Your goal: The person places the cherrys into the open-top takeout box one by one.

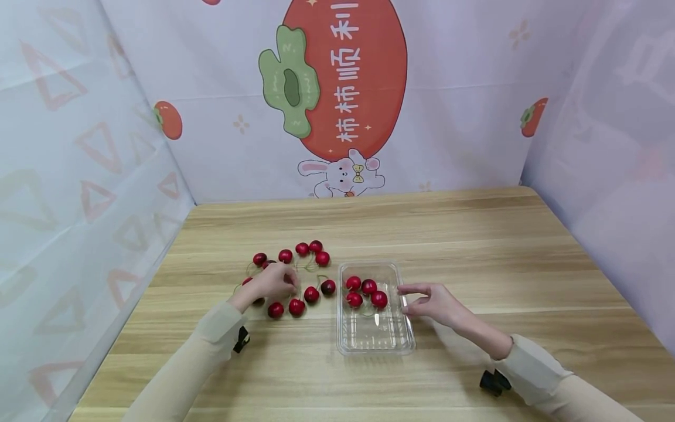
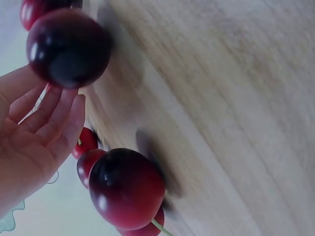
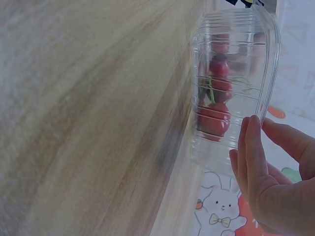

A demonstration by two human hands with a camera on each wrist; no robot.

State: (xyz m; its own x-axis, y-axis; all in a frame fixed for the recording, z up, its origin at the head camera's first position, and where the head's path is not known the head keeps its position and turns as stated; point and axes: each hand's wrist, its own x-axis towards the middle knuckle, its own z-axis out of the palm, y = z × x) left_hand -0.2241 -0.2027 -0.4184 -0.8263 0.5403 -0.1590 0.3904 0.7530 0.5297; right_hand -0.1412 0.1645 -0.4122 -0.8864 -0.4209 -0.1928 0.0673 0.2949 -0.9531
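Among loose red cherries (image 1: 297, 307) on the left of the table, my left hand (image 1: 276, 280) reaches down with its fingertips low between them. In the left wrist view a dark cherry (image 2: 69, 48) covers some of the fingertips, so whether they pinch a stem is hidden. Beside the cherries stands a clear plastic container (image 1: 377, 343) with several cherries (image 1: 378, 299) in its far half. At its right rim my right hand (image 1: 433, 303) holds the edge between thumb and fingers; the right wrist view shows the fingers (image 3: 255, 152) against the outside of the wall.
The wooden table (image 1: 474, 246) runs back to a printed cloth backdrop (image 1: 453, 117), with cloth also at both sides. More cherries (image 1: 302, 249) with thin green stems lie beyond the left hand. Black wrist mounts (image 1: 493, 382) sit under both forearms.
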